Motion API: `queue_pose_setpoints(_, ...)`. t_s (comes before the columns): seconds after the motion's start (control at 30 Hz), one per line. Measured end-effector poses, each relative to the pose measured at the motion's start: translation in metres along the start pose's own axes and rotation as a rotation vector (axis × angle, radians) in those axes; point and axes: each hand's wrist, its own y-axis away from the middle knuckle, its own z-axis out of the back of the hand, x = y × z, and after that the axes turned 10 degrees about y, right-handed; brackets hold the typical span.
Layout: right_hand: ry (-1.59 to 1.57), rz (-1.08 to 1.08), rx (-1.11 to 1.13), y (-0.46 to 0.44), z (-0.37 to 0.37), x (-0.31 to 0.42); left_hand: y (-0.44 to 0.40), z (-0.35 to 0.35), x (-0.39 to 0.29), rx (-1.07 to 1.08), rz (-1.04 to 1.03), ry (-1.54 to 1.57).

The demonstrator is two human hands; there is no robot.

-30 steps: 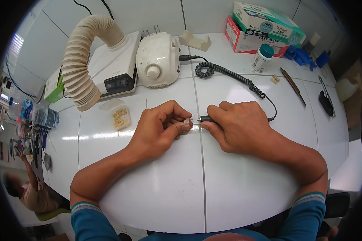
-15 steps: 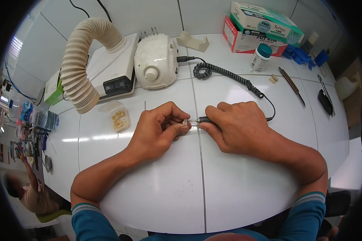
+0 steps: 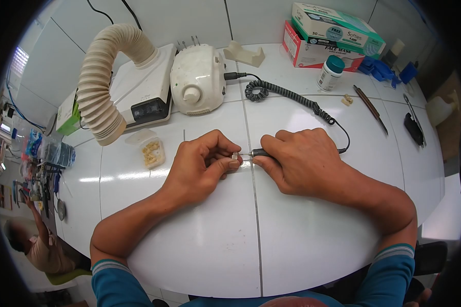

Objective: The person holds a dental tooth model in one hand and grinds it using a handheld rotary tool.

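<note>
My left hand [image 3: 202, 166] pinches a small pale tooth-like piece [image 3: 235, 155] between thumb and fingertips, which cover most of it. My right hand [image 3: 307, 161] is closed around a dark rotary handpiece [image 3: 262, 152]. The handpiece's thin metal bit [image 3: 246, 154] points left and meets the piece or lies right beside it; I cannot tell whether they touch. A coiled black cord [image 3: 292, 97] runs from the handpiece's rear to a white control unit [image 3: 197, 77] with a round knob. Left of my left hand lies an open clear box [image 3: 161, 158] holding several yellowish tooth-like pieces.
A ribbed suction hose [image 3: 95, 87] arches over the back left from a white machine [image 3: 148, 82]. Mask boxes [image 3: 322, 46], a teal-capped bottle [image 3: 330, 74], tooth-like pieces [image 3: 347, 100] and a brown pen-like tool [image 3: 371, 110] occupy the right. Another person [image 3: 46, 250] sits far left.
Both hands stay almost in place, with the bit still at the small piece. The whole view shifts very slightly.
</note>
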Motion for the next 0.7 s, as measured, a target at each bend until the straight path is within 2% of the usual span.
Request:
queue_pose_setpoints(0.57, 0.006, -0.005, -0.001, 0.001, -0.0016, 0.0, 0.0005, -0.0014, 0.0004, -0.006, 0.014, 0.039)
queue_pose_setpoints(0.7, -0.006, -0.003, -0.047, 0.002, -0.0044, -0.001, 0.0014, -0.0004, 0.0024, 0.001, -0.052, 0.031)
